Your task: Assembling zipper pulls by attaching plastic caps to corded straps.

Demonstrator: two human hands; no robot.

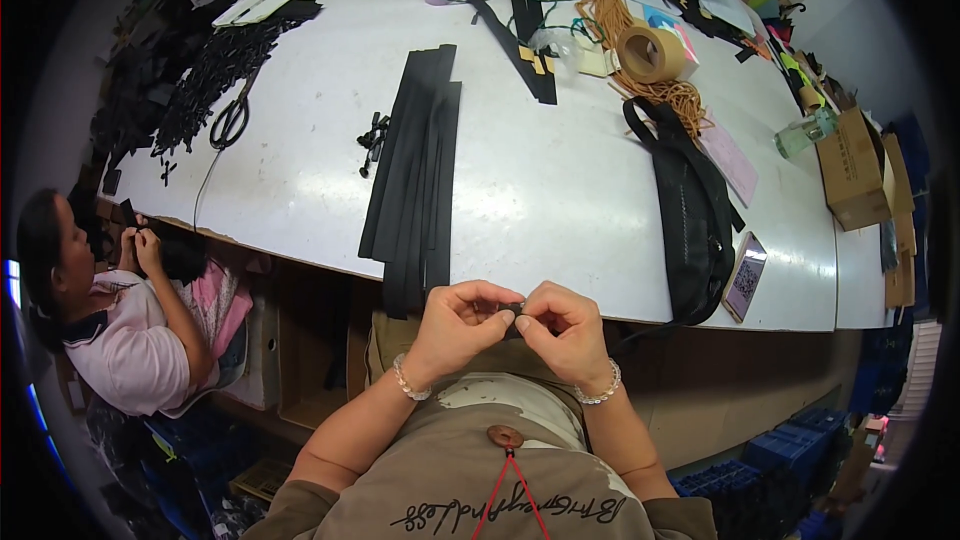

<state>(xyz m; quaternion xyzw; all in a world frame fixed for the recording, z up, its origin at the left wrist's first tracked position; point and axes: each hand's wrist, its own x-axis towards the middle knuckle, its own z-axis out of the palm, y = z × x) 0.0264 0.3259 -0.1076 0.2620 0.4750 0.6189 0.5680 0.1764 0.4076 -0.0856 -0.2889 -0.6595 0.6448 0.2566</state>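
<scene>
Just off the near edge of the white surface, the left hand and right hand meet, their fingers pinching a small dark piece between them. Beside them, a stack of black strips overhangs that edge. A black bag lies toward the right edge, and scissors toward the left.

White worktable, scuffed. On it: stack of black straps, black bag, scissors, tape roll, orange cord, phone, pile of black clips, clear bottle, cardboard box.
</scene>
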